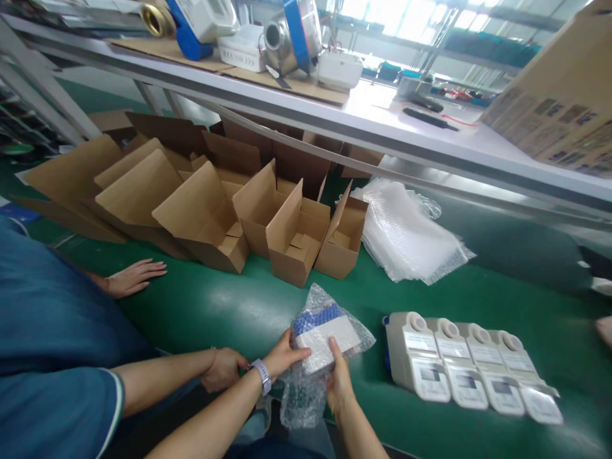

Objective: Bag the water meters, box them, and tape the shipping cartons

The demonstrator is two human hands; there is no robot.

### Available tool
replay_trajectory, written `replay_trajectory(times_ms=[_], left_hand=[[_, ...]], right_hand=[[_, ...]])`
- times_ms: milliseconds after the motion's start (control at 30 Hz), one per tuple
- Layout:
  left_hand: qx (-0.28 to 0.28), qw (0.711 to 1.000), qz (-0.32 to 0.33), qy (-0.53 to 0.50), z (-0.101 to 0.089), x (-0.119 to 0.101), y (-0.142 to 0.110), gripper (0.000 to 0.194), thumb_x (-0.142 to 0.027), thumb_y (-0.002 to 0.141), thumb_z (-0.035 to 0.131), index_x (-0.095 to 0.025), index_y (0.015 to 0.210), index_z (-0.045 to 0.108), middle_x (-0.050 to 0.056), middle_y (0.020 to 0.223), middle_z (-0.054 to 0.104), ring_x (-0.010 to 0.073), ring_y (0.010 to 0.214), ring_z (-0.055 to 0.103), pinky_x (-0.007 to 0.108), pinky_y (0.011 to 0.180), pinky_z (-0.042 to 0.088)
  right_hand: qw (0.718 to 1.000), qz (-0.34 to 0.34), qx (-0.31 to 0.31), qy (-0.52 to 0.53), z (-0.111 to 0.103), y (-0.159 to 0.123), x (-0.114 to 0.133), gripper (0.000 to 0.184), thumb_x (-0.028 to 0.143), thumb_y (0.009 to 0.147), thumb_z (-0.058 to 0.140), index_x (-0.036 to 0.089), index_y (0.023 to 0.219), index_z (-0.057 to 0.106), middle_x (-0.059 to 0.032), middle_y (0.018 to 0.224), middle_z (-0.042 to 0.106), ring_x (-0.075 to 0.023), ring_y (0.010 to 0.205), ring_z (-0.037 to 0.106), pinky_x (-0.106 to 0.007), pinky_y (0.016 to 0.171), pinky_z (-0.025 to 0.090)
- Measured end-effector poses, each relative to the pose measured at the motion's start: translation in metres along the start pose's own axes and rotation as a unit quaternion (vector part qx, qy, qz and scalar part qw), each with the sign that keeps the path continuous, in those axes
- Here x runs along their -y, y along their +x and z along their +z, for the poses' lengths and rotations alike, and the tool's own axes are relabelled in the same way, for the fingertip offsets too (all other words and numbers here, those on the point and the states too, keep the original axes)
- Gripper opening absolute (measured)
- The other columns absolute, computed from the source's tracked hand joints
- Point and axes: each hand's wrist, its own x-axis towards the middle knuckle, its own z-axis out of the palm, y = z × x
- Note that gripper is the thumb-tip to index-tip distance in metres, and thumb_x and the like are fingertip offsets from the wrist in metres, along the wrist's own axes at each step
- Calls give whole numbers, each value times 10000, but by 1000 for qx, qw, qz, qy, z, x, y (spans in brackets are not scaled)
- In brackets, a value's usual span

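Near the green table's front edge, a white and blue meter (325,341) sits in a clear bubble wrap bag (303,401), whose loose end hangs down toward me. My left hand (285,357), with a pale watch strap on its wrist, grips the wrapped meter from the left, thumb on top. From the lower right my right hand (340,379) holds it too, thumb across its white face and fingers mostly hidden. To the right, several pale grey meters (471,366) with round knobs stand side by side in a row.
Several open cardboard boxes (299,242) line the back of the green table (215,312). Bubble wrap bags (406,236) lie stacked beside them. A white shelf (373,137) overhead carries metal fittings and a large carton (559,95). A co-worker in a teal shirt (48,331) stands close at left.
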Motion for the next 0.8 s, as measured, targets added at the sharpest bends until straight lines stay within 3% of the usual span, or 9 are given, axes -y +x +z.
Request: replay_trajectory(times_ms=[167, 300, 367, 433, 500, 567, 633, 700, 800], left_hand=[[-132, 980, 102, 110, 31, 4, -31, 925, -407, 546, 811, -169, 1327, 377, 132, 1283, 453, 316, 1244, 398, 434, 1081, 281], [-120, 979, 122, 109, 67, -9, -58, 911, -285, 655, 723, -240, 1414, 222, 123, 1268, 408, 279, 1127, 474, 332, 763, 507], [-90, 982, 132, 101, 81, -30, -55, 875, -216, 675, 683, -267, 1409, 208, 108, 1217, 443, 229, 1004, 529, 249, 609, 493], [-66, 968, 199, 134, 91, -65, -33, 772, -182, 688, 658, -263, 1363, 293, 99, 1207, 458, 175, 900, 545, 228, 600, 484], [-66, 929, 303, 200, 100, -108, 3, 616, -194, 732, 622, -257, 1298, 387, 113, 1335, 374, 138, 849, 548, 236, 632, 492], [-106, 881, 371, 276, 108, -151, 45, 610, -181, 803, 516, -291, 1363, 299, 119, 1464, 231, 104, 775, 568, 249, 643, 494], [-138, 822, 349, 429, 117, -185, 81, 705, -121, 782, 496, -265, 1418, 227, 136, 1430, 311, 132, 777, 590, 276, 683, 483], [-148, 761, 302, 555, 122, -203, 100, 606, -77, 764, 472, -205, 1350, 385, 130, 1231, 508, 187, 805, 605, 304, 705, 464], [-147, 730, 273, 609, 121, -199, 89, 292, -82, 784, 428, -187, 951, 642, 84, 936, 595, 212, 766, 608, 314, 675, 440]], right_hand=[[987, 129, 52, 78, -20, -15, 20, 650, 489, 672, 687, 136, 1197, 536, -102, 1011, 698, -291, 943, 649, -432, 820, 517], [976, 158, 106, 105, -42, -30, 52, 676, 565, 649, 667, 122, 1151, 579, -130, 1001, 698, -325, 995, 626, -484, 855, 490], [984, 105, 98, 101, -48, -31, 80, 657, 537, 638, 686, 142, 1154, 586, -105, 954, 711, -313, 998, 626, -485, 885, 478], [992, 21, 88, 85, -48, -25, 119, 605, 473, 650, 696, 175, 1165, 587, -67, 914, 720, -285, 975, 637, -473, 918, 466], [991, -73, 93, 56, -43, -11, 167, 570, 413, 644, 704, 192, 1158, 595, -47, 887, 723, -271, 933, 650, -468, 935, 461], [980, -160, 113, 6, -32, 6, 220, 560, 378, 616, 707, 183, 1132, 611, -52, 872, 720, -278, 908, 652, -479, 933, 460], [960, -241, 128, -56, -17, 21, 269, 560, 361, 593, 696, 173, 1114, 613, -63, 877, 713, -290, 911, 648, -495, 921, 463], [938, -301, 135, -110, 1, 30, 308, 587, 353, 566, 697, 168, 1115, 600, -72, 882, 703, -301, 907, 645, -511, 899, 470], [901, -356, 173, -178, 28, 31, 342, 677, 335, 531, 736, 175, 1162, 553, -89, 959, 683, -298, 909, 639, -509, 875, 475]])
